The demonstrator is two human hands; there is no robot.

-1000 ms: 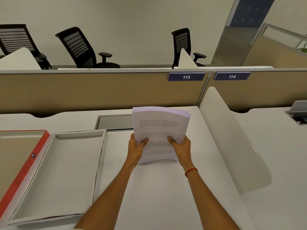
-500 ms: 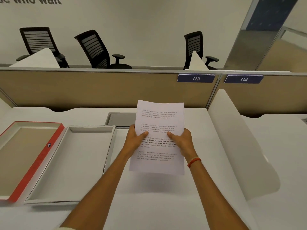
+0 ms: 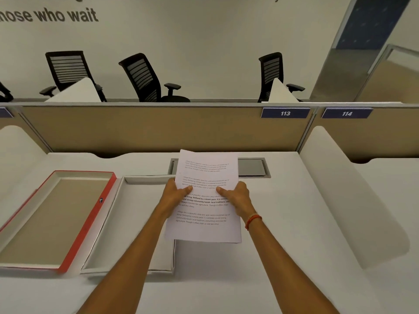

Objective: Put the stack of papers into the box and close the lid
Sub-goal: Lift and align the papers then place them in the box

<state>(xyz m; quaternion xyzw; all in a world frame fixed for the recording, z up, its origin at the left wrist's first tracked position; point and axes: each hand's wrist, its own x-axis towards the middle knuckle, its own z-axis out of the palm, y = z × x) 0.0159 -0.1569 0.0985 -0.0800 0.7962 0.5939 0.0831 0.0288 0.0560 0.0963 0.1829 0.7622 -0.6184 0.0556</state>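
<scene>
I hold the stack of papers [image 3: 205,175], white sheets with printed text, flat and lifted above the desk. My left hand [image 3: 174,196] grips its left edge and my right hand [image 3: 238,198] grips its right edge, thumbs on top. The stack overlaps the right rim of the open white box [image 3: 127,223], which lies on the desk left of my hands. Further left lies the red-edged lid [image 3: 90,220], upside down, its brown inside showing.
A white desk [image 3: 294,223] carries everything. A grey cable hatch [image 3: 251,167] sits behind the papers. Curved white dividers [image 3: 353,196] rise at the right and far left, a tan partition [image 3: 158,128] runs along the back, and black chairs [image 3: 145,78] stand beyond.
The stack has tipped from upright to flat and moved left, now reaching over the box's right rim. My view has shifted, showing more of the lid and box.
</scene>
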